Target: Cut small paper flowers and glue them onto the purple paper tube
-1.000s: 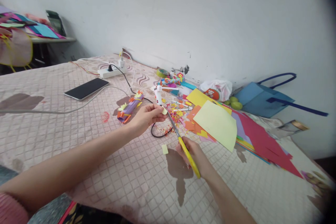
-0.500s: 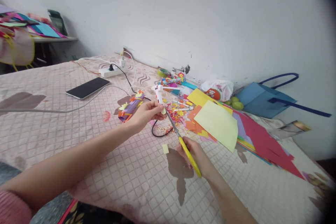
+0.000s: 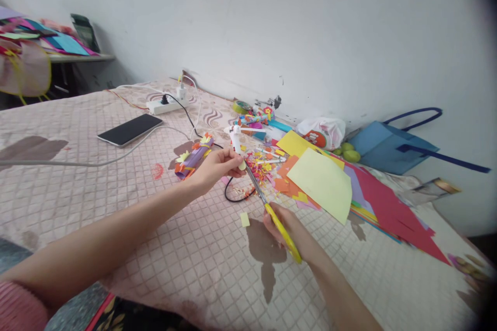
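Observation:
My left hand (image 3: 219,168) pinches a small pale yellow-green paper piece (image 3: 242,165) near the middle of the view. Scissors (image 3: 282,231) with yellow handles are gripped in my right hand (image 3: 289,227), their metal blades pointing up and left to the paper's edge. On the cloth below lies a small pale green paper square (image 3: 244,219). Just beyond my left fingers is a white glue gun (image 3: 236,139). A purple paper roll (image 3: 194,159) with orange and yellow cutouts rests left of my left hand.
Colourful paper scraps (image 3: 264,165) lie beyond the scissors. Pale green (image 3: 322,181) and red sheets (image 3: 392,207) spread rightward, near a blue bag (image 3: 392,145). A phone (image 3: 130,130), a power strip (image 3: 166,107) and cables occupy the left.
The scissors' handles and my right hand have shifted slightly right. The small paper piece in my left fingers has tilted or moved a little. My left hand is almost unmoved.

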Motion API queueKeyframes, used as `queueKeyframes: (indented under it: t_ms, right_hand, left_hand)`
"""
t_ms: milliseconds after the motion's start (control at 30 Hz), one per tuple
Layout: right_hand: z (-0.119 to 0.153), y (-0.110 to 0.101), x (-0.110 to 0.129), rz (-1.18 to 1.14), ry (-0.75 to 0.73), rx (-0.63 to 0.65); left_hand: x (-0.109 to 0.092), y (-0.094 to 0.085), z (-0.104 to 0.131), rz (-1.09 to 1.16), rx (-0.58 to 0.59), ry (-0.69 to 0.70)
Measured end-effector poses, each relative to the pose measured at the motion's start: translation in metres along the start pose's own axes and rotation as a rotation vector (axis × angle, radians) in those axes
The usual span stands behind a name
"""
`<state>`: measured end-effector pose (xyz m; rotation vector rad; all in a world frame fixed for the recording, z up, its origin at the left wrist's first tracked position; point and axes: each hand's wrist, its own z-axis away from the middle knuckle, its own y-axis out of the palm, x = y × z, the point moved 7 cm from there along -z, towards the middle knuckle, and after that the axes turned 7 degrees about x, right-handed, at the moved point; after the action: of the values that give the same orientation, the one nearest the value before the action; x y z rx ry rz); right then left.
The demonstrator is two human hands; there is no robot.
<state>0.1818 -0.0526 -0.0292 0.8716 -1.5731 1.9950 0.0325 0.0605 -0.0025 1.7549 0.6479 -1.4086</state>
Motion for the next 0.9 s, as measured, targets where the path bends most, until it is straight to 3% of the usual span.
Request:
queueKeyframes:
  t_ms: [233, 900]
  right_hand:
    - [-0.0008, 0.0042, -0.0087, -0.082, 0.023, 0.072]
    - [0.0001, -0.0006, -0.0015, -0.084, 0.054, 0.047]
  left_hand:
    - [0.0031, -0.0033, -0.0033, -0.020, 0.048, -0.032]
    - [0.0039, -0.0058, -0.0057, -0.054, 0.086, -0.056]
